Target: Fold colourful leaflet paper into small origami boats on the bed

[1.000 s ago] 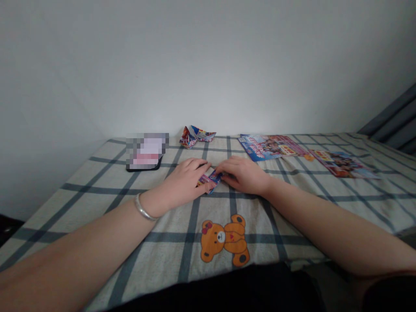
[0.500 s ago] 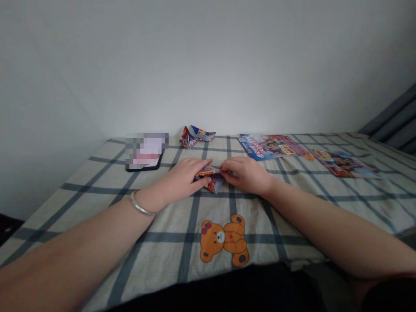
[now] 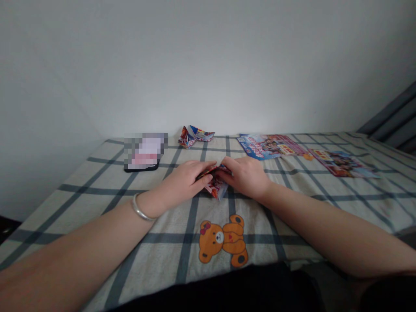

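Between my hands, just above or on the checked cloth, is a folded piece of colourful printed paper, its near corner pointing toward me. My left hand grips its left side, fingers over the top and thumb on the near face. My right hand pinches its right side with thumb and fingers. The fingers cover much of the paper's upper part, so its full shape is hidden. Beyond my hands, another folded paper piece with pointed corners stands near the wall.
A phone with a blurred screen lies at the back left. Two flat printed leaflets lie at the right, one blue and pink, one smaller. A bear print marks the checked cloth in front. A wall rises behind.
My right hand has shifted slightly left, its fingers now over the paper's top. The paper has tilted, showing more of its near face and a dark gap under the fingers.
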